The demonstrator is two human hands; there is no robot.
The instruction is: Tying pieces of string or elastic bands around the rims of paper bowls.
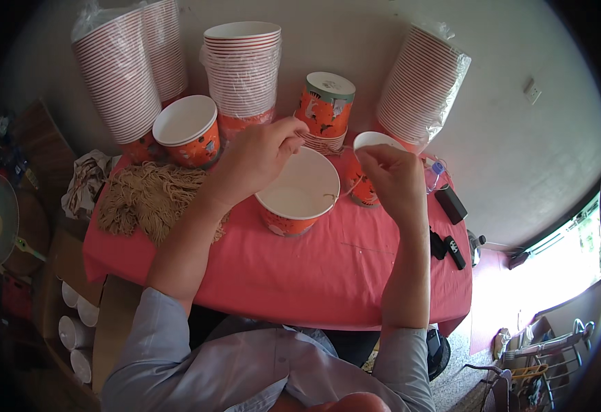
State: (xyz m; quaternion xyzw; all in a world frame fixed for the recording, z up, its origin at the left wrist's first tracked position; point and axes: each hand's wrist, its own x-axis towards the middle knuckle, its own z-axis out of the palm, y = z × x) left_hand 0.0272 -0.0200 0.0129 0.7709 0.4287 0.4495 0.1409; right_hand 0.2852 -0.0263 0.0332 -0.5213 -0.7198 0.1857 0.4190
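on a red table point(280, 275) stands one open bucket point(297, 189), white inside and orange outside; i call it the middle bucket. at its right rim there is one thin cord point(333, 198), which goes toward the right hand point(398, 178). this hand is beside the middle bucket, on the right, with fingers bent and narrow. the left hand point(263, 154) is over the left back rim of the middle bucket, its fingertips close together. i cannot tell if either hand pinches the cord.

one smaller orange bucket point(364, 189) is to the right of the middle bucket, partly behind the right hand. behind the middle bucket is one upside-down bucket point(324, 106), on top of other rims. one short stack point(185, 123) is to the left and behind.

i count four tall stacks of buckets in clear plastic: two together point(115, 75) far left behind the middle bucket, one point(245, 69) behind it and a little left, one point(421, 86) behind it to the right. one pile of tan cords point(149, 196) lies left of the middle bucket, and one black box point(451, 204) lies well to its right.
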